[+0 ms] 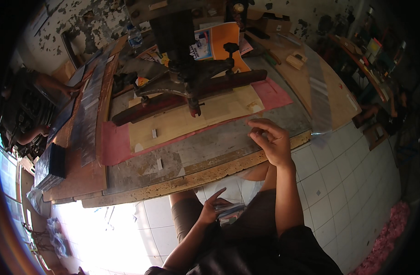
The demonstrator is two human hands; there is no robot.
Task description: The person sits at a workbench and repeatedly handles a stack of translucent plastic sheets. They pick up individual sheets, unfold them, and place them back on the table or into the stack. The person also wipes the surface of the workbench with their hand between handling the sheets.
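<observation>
Down at my lap, my left hand grips a small stack of flat sheets or cards, its index finger pointing up and away from them. My right hand is raised over the near right edge of the worktable; thumb and fingers curl together, and anything between them is too small to make out. Beyond it, a dark press head with a long bar crosses a yellow sheet lying on a pink sheet. One small grey piece rests on the yellow sheet, another on the bare tabletop.
To the left, another person's hands work at a side bench near a dark stack. A clear plastic strip hangs over the right-hand board. Printed sheets and a bottle stand behind the press.
</observation>
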